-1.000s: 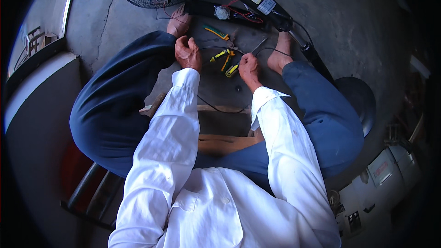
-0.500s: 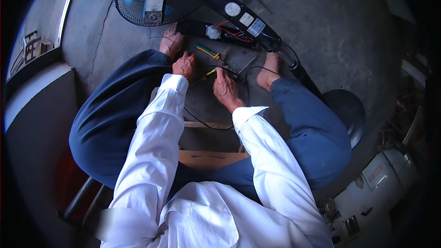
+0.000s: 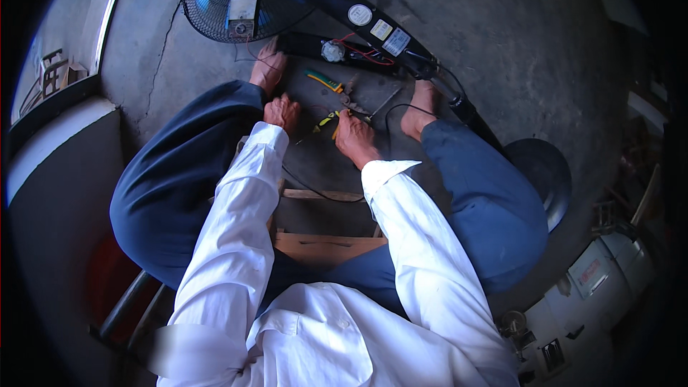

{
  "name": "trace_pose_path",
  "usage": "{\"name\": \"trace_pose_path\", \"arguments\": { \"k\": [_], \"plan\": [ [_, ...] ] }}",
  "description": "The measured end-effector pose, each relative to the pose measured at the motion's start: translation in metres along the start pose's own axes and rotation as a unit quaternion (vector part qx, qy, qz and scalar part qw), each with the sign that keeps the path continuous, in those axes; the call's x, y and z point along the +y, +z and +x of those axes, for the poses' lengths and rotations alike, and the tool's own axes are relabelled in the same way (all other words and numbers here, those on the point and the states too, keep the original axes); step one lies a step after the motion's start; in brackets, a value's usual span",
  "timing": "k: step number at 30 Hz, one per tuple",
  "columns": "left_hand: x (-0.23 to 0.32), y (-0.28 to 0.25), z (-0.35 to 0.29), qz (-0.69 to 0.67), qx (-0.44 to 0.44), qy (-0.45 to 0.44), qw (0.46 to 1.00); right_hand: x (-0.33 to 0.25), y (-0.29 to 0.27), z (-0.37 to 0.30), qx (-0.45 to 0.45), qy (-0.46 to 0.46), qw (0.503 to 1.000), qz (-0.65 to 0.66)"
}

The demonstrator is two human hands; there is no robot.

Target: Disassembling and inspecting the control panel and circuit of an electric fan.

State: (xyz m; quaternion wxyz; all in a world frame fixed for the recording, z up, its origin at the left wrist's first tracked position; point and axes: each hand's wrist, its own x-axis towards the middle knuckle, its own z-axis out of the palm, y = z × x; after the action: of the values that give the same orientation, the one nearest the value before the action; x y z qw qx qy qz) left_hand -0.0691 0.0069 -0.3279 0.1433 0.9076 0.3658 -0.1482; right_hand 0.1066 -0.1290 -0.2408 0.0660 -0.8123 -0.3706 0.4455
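My left hand (image 3: 282, 113) is closed in front of my left foot. Its fingers hide what they hold. My right hand (image 3: 356, 137) is closed on a small yellow-and-black hand tool (image 3: 327, 121), whose working end is unclear. A black cable (image 3: 322, 194) loops from near my left wrist, below both hands, and up past the right one. Just beyond my hands lie pliers with green-and-yellow handles (image 3: 324, 80). To their right, a thin metal rod (image 3: 385, 103) points away from my right hand.
A stand fan's black pole (image 3: 337, 3) slants across the far floor, with its caged head (image 3: 204, 0) at the left. A black housing with red wires (image 3: 365, 53) lies below it. The round base (image 3: 541, 172) stands by my right knee. Wooden slats (image 3: 326, 195) lie between my legs.
My left hand has moved slightly left and nearer, away from the right. My right hand has shifted slightly, and more of the yellow-and-black tool now shows.
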Motion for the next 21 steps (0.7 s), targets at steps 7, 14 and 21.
{"name": "trace_pose_path", "arguments": {
  "k": [7, 14, 21],
  "plan": [
    [0.006, 0.001, -0.001, 0.117, -0.144, 0.062, 0.981, 0.017, 0.012, -0.011, -0.033, 0.033, 0.996, -0.078],
    [0.009, -0.003, -0.013, 0.1, -0.075, 0.105, 0.987, 0.022, 0.004, -0.012, -0.166, 0.016, 0.98, -0.104],
    [-0.003, -0.011, -0.013, -0.048, -0.074, 0.04, 0.995, 0.016, 0.01, -0.021, -0.35, 0.023, 0.911, -0.218]
  ]
}}
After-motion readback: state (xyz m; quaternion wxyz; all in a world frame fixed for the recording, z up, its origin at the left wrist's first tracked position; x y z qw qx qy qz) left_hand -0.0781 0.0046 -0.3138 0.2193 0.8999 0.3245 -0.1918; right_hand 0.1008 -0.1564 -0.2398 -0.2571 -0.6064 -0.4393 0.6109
